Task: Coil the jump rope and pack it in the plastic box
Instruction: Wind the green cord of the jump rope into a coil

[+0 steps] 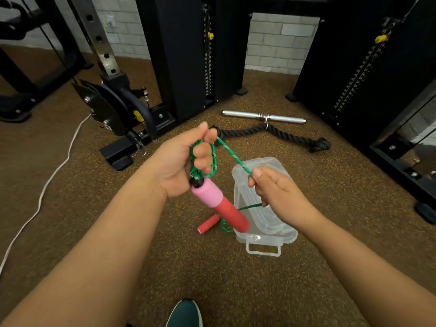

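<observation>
Two hands: both work the jump rope above a speckled brown floor (236, 291).
Shoe: a dark green shoe (186, 312) shows at the bottom edge, nearest the camera.
Plastic box: the clear plastic box (271, 237) lies on the floor below the right hand, its handle toward the camera; no rope lies inside it.
Second handle: a red handle (208, 224) lies on the floor just left of the box, with a small tangle of green cord beside it.
Right hand: the right hand (273, 190) pinches the green rope (232, 155) between thumb and forefinger, the other fingers curled; below this pinch the cord drops toward the floor tangle.
First handle: the pink-and-red handle (219, 205) hangs down and to the right from the left hand, its black cap at the heel of the palm, its red end in front of the box.
Left hand: the left hand (186, 161) has its fingers curled, green loops wound round them; the thumb presses the cord at the top.
Rope span: a taut stretch runs from the left thumb down to the right pinch.
Far floor: a black braided rope attachment (278, 135) and a chrome bar (263, 116) lie beyond the hands.
Left side: a white cable (47, 185) trails across the floor.
Background: black weight machines (184, 55) stand against a pale brick wall (280, 41).
</observation>
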`<act>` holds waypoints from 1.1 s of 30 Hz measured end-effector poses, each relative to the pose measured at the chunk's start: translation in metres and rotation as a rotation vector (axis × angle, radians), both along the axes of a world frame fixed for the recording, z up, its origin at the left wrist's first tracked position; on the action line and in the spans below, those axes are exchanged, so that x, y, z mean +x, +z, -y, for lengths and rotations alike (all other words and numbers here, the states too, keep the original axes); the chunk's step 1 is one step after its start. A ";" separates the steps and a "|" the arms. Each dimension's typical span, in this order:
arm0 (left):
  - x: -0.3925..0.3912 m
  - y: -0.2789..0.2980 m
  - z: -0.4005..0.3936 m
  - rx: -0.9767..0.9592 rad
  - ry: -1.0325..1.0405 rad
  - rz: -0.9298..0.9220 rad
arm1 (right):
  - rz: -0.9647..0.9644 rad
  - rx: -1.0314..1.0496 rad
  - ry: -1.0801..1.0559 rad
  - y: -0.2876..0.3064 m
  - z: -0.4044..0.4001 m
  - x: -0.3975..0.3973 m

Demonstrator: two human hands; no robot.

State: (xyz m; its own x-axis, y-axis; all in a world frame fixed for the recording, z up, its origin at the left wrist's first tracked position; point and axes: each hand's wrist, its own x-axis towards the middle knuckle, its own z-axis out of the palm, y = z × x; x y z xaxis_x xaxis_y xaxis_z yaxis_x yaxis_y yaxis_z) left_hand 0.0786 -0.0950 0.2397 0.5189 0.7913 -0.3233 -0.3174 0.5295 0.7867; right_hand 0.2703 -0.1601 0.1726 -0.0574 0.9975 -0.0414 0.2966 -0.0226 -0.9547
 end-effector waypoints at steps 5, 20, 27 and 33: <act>0.002 -0.006 -0.003 -0.067 0.258 0.014 | 0.351 0.093 0.164 -0.013 0.010 -0.017; 0.018 -0.008 0.015 0.373 -0.395 -0.778 | -0.116 0.101 0.109 0.040 0.012 -0.023; 0.010 0.000 0.012 0.396 -0.359 -0.495 | -0.243 -0.086 -0.063 0.032 -0.006 0.004; -0.002 -0.001 -0.006 0.142 0.123 -0.140 | -0.134 -0.200 0.141 0.018 0.002 0.012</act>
State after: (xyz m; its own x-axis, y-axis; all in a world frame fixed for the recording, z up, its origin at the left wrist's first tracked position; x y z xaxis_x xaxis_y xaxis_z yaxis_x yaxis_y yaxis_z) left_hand 0.0766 -0.0894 0.2383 0.3734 0.8887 -0.2659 -0.2555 0.3741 0.8915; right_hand 0.2819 -0.1626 0.1902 -0.2129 0.9521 -0.2194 0.1810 -0.1822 -0.9665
